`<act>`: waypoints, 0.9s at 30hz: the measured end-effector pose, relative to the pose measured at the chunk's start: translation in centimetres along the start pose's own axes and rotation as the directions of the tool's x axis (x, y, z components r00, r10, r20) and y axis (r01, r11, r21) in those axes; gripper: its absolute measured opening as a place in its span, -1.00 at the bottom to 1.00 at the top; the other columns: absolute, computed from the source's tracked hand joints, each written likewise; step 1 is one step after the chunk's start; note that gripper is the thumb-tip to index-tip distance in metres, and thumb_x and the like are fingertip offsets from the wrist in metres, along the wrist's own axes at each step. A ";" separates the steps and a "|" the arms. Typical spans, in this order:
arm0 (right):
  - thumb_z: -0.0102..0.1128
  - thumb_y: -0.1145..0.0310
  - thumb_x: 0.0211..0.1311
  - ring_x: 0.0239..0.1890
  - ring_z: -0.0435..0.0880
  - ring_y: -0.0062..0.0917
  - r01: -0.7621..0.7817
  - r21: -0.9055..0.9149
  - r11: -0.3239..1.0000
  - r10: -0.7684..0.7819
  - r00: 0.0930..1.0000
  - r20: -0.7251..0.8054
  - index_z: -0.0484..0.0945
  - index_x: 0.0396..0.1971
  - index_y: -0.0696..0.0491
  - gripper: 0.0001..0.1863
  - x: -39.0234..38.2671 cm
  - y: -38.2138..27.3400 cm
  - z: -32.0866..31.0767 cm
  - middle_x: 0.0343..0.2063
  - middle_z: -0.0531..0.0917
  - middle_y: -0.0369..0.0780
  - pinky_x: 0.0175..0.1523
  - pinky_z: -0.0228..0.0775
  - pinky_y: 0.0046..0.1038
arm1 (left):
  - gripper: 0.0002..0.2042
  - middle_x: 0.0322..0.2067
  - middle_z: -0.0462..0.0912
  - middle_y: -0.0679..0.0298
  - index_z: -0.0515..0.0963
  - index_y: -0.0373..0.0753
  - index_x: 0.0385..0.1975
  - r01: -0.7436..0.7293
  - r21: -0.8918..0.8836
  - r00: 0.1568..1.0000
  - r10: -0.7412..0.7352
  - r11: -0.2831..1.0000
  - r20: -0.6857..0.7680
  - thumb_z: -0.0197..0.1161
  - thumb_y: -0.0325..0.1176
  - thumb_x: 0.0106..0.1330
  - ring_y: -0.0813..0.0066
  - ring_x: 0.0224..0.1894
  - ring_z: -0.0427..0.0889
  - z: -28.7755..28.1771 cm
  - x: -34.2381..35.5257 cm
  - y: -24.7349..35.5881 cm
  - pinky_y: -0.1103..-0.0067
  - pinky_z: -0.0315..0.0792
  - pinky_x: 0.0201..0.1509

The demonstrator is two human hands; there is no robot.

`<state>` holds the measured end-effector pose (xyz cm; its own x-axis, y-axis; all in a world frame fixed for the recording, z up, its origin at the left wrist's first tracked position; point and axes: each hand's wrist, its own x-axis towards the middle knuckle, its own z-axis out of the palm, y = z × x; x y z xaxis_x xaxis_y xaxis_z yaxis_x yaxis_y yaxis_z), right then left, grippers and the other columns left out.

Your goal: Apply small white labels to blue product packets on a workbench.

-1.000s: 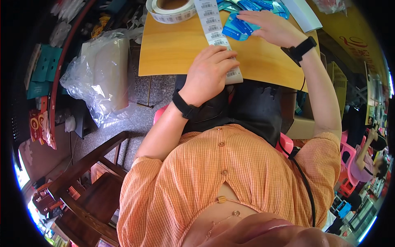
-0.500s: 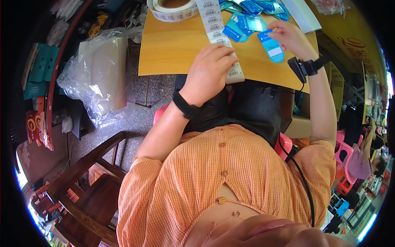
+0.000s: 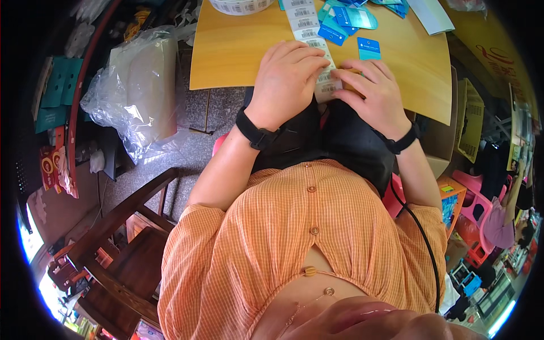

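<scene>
A strip of white barcode labels (image 3: 306,24) runs down the table to its near edge. My left hand (image 3: 290,79) lies over the strip's left side, its fingers curled onto it and holding it near the end. From the right, my right hand (image 3: 374,90) reaches the strip's end, thumb and forefinger at the edge of the last label; the exact pinch is partly hidden. Just beyond my right hand a blue hang tag (image 3: 369,46) lies on the table, its lower part covered by the fingers.
The label roll (image 3: 241,5) sits at the table's far left. Several blue and teal tags (image 3: 345,22) are piled at the back, beside a white folded sheet (image 3: 428,16). A plastic-wrapped bundle (image 3: 139,90) stands left of the wooden table (image 3: 232,56); a wooden chair (image 3: 124,266) is lower left.
My right hand has put the blue tag down on the table and moved left to the end of the label strip. My left hand stays on the strip.
</scene>
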<state>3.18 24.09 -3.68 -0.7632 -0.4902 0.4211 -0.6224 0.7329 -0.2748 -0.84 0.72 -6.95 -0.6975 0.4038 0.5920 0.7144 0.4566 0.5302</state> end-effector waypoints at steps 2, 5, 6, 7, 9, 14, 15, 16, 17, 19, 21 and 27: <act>0.52 0.38 0.16 -0.05 0.68 -0.34 0.024 0.015 1.000 -0.023 0.999 -0.048 0.79 -0.12 -0.05 -0.74 -0.1 -0.4 0.5 -0.08 0.75 -0.33 0.09 0.56 -0.31 | -0.86 -0.03 0.81 0.23 0.75 -0.23 -0.16 -0.011 -0.018 1.000 0.012 1.000 0.011 0.41 -0.48 0.31 0.08 0.10 0.70 -0.1 0.0 0.0 0.24 0.55 0.19; 0.53 0.43 0.16 -0.04 0.70 -0.34 0.065 0.094 0.994 -0.055 0.993 -0.103 0.78 -0.17 -0.03 -0.78 -0.6 -0.3 0.4 -0.10 0.77 -0.33 0.10 0.57 -0.33 | -0.86 -0.03 0.81 0.24 0.76 -0.22 -0.16 -0.029 0.021 1.000 0.029 0.999 0.001 0.42 -0.47 0.30 0.09 0.10 0.70 -0.1 -0.1 0.1 0.23 0.53 0.18; 0.53 0.45 0.17 -0.04 0.72 -0.34 0.083 0.150 0.985 -0.069 0.993 -0.100 0.77 -0.20 -0.02 -0.81 -0.9 -0.1 0.1 -0.10 0.79 -0.32 0.11 0.57 -0.34 | -0.86 -0.03 0.81 0.24 0.76 -0.22 -0.16 -0.036 0.018 0.999 0.036 0.999 0.009 0.42 -0.47 0.30 0.09 0.10 0.70 0.0 0.0 0.0 0.23 0.53 0.18; 0.53 0.45 0.17 -0.04 0.72 -0.34 0.077 0.160 0.984 -0.056 0.989 -0.134 0.77 -0.20 -0.02 -0.81 -1.1 0.0 -0.1 -0.10 0.79 -0.32 0.11 0.57 -0.34 | -0.86 -0.02 0.81 0.30 0.77 -0.16 -0.16 -0.012 0.048 1.000 0.011 0.999 0.014 0.42 -0.42 0.31 0.15 0.13 0.69 0.0 -0.1 0.0 0.22 0.47 0.29; 0.50 0.51 0.23 -0.08 0.76 -0.28 -0.138 0.234 0.962 0.193 0.953 -0.232 0.76 -0.19 0.02 -0.83 -1.7 0.5 -0.8 -0.10 0.82 -0.24 0.11 0.59 -0.30 | -0.86 -0.01 0.80 0.37 0.78 -0.11 -0.15 0.014 0.073 1.000 -0.016 0.997 0.018 0.41 -0.37 0.32 0.22 0.16 0.68 0.2 -0.2 0.2 0.21 0.41 0.39; 0.40 0.43 0.48 -0.05 0.75 -0.65 -0.499 0.617 0.609 0.616 0.787 0.030 0.73 -0.05 0.15 -0.84 -3.0 0.7 -0.8 0.00 0.83 -0.24 0.07 0.60 -0.54 | -0.73 0.10 0.75 0.23 0.73 -0.16 -0.01 -0.035 -0.087 0.994 0.043 0.996 0.100 0.44 -0.41 0.29 0.10 0.22 0.66 0.4 -0.4 1.8 0.18 0.48 0.36; 0.40 0.43 0.48 -0.05 0.75 -0.65 -0.483 0.613 0.626 0.607 0.795 0.007 0.73 -0.05 0.15 -0.84 -3.0 0.7 -0.7 0.00 0.83 -0.24 0.07 0.60 -0.54 | -0.73 0.10 0.75 0.23 0.73 -0.16 -0.01 -0.041 -0.086 0.993 0.050 0.995 0.106 0.44 -0.41 0.29 0.10 0.22 0.66 0.5 -0.5 2.3 0.18 0.48 0.36; 0.40 0.43 0.49 -0.07 0.74 -0.67 -0.471 0.667 0.577 0.603 0.797 0.041 0.73 -0.04 0.16 -0.83 -3.2 0.6 -0.6 0.00 0.83 -0.24 0.06 0.60 -0.55 | -0.67 0.15 0.73 0.25 0.71 -0.11 0.06 -0.060 -0.036 0.985 0.066 0.998 0.163 0.45 -0.37 0.29 0.12 0.27 0.62 0.7 -0.6 2.9 0.11 0.43 0.42; 0.40 0.43 0.49 -0.09 0.74 -0.68 -0.457 0.719 0.524 0.596 0.800 0.075 0.73 -0.04 0.17 -0.83 -3.2 0.7 -0.5 0.01 0.82 -0.24 0.06 0.59 -0.56 | -0.62 0.20 0.70 0.27 0.69 -0.07 0.13 -0.087 0.015 0.975 0.082 0.996 0.204 0.46 -0.33 0.30 0.14 0.33 0.59 0.7 -0.7 3.4 0.03 0.37 0.48; 0.42 0.42 0.48 -0.14 0.71 -0.71 -0.428 0.839 0.335 0.646 0.752 0.126 0.73 -0.04 0.18 -0.82 -3.1 1.0 -0.6 -0.04 0.82 -0.27 0.04 0.58 -0.60 | -0.56 0.28 0.65 0.35 0.66 0.02 0.22 -0.111 0.102 0.955 0.078 0.989 0.286 0.47 -0.24 0.32 0.18 0.39 0.53 0.7 -0.8 3.8 -0.11 0.28 0.51; 0.44 0.40 0.47 -0.18 0.69 -0.73 -0.499 0.750 0.434 0.687 0.722 0.083 0.73 -0.06 0.18 -0.81 -2.6 1.8 -0.9 -0.14 0.80 -0.30 0.01 0.56 -0.62 | -0.60 0.25 0.67 0.40 0.69 0.03 0.17 -0.143 0.179 0.959 0.092 0.973 0.268 0.45 -0.13 0.34 0.28 0.39 0.53 0.8 -0.8 3.9 -0.08 0.12 0.60; 0.47 0.35 0.46 -0.36 0.62 -0.78 -0.590 0.700 0.403 0.725 0.673 0.149 0.74 -0.09 0.18 -0.79 -1.6 3.1 -1.4 -0.34 0.73 -0.38 -0.24 0.48 -0.67 | -0.59 0.29 0.65 0.41 0.69 0.04 0.19 -0.083 0.138 0.959 0.042 0.987 0.280 0.44 -0.11 0.35 0.30 0.42 0.49 0.8 -0.8 3.8 -0.01 0.14 0.62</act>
<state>2.78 27.79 -4.03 -0.9903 0.1311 -0.0450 0.0775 0.2546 -0.9640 2.38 2.77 -5.92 -0.6548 0.6283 0.4201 0.7555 0.5265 0.3900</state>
